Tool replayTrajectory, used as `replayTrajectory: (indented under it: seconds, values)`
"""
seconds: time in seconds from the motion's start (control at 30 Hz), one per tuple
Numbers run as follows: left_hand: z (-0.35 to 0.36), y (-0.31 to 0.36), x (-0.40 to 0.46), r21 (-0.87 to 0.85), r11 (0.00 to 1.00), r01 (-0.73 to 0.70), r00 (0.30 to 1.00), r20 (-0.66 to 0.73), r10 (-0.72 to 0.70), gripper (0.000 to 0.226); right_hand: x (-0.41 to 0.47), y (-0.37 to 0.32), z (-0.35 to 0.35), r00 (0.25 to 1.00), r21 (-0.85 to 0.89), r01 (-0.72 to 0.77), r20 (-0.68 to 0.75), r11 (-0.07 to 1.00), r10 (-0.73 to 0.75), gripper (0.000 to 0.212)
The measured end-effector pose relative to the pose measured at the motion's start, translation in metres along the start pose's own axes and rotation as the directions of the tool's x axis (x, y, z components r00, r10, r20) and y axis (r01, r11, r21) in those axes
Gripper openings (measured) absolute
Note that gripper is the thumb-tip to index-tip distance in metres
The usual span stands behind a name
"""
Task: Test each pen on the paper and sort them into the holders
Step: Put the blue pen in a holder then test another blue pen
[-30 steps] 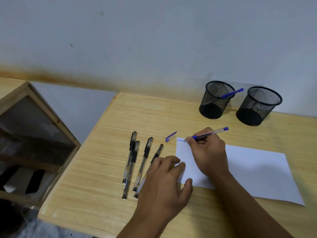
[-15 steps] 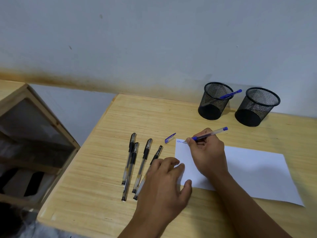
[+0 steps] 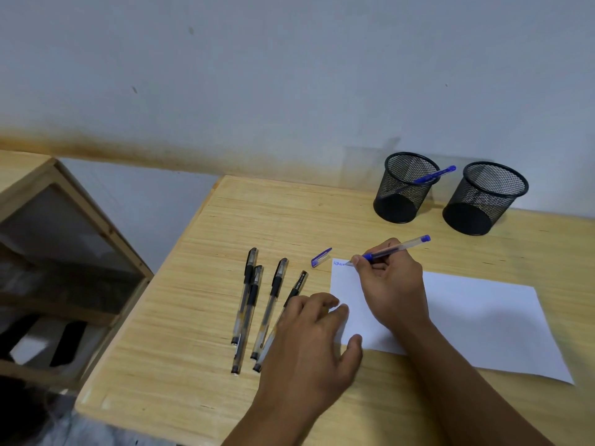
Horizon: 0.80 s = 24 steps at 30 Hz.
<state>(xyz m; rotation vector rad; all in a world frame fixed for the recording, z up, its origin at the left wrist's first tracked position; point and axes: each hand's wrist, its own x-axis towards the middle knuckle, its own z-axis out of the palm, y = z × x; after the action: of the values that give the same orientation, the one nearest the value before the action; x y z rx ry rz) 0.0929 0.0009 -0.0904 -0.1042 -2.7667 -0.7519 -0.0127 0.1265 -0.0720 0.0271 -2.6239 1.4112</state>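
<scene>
Your one view comes from the head camera, looking forward and steeply down from close above the near edge of the surface. Both forearms enter from the bottom of the frame, and the far wall fills the upper part. The wide lens also takes in a wooden shelf unit off left.

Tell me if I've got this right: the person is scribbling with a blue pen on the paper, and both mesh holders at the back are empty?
Not quite. The right hand is scribbling with the blue pen on the paper, but only the right mesh holder looks empty. The left mesh holder already has a blue pen leaning in it, as the head view shows.
</scene>
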Motion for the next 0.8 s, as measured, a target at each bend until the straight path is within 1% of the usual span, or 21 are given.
replayTrajectory:
  seconds: [0.27, 0.37, 0.43, 0.53, 0.63, 0.7, 0.8]
  values:
    - [0.000, 0.000, 0.000, -0.005, 1.000, 0.007, 1.000, 0.001, -0.007, 0.042, 0.001, 0.001, -0.001, 1.000, 0.009, -0.002, 0.019, 1.000, 0.002, 0.016]
    - [0.000, 0.000, 0.000, -0.006, 1.000, 0.005, 1.000, -0.007, -0.005, 0.039, 0.000, 0.001, -0.002, 1.000, 0.009, 0.009, 0.024, 1.000, -0.009, 0.017]
    - [0.000, 0.000, -0.001, -0.008, 1.000, -0.004, 1.000, -0.004, 0.004, 0.038, 0.001, 0.002, -0.003, 1.000, 0.038, -0.009, 0.027, 0.999, 0.008, 0.017]
    - [0.000, 0.000, -0.001, -0.001, 1.000, -0.010, 1.000, -0.008, 0.010, 0.037, 0.003, 0.004, -0.007, 0.994, 0.175, -0.106, 0.013, 0.979, 0.106, 0.017]
    - [-0.001, 0.001, -0.001, 0.010, 1.000, -0.004, 1.000, -0.004, 0.004, 0.038, 0.004, 0.004, -0.011, 0.979, 0.308, -0.193, -0.007, 0.932, 0.205, 0.014]
    - [-0.002, 0.003, -0.001, 0.018, 1.000, -0.002, 1.000, 0.001, 0.002, 0.040, 0.006, 0.002, -0.015, 0.968, 0.387, -0.239, 0.020, 0.890, 0.252, 0.012]
    - [-0.005, 0.005, -0.001, 0.003, 1.000, 0.006, 1.000, 0.008, -0.006, 0.041, 0.012, -0.001, -0.022, 0.952, 0.513, -0.300, 0.104, 0.804, 0.289, 0.011]
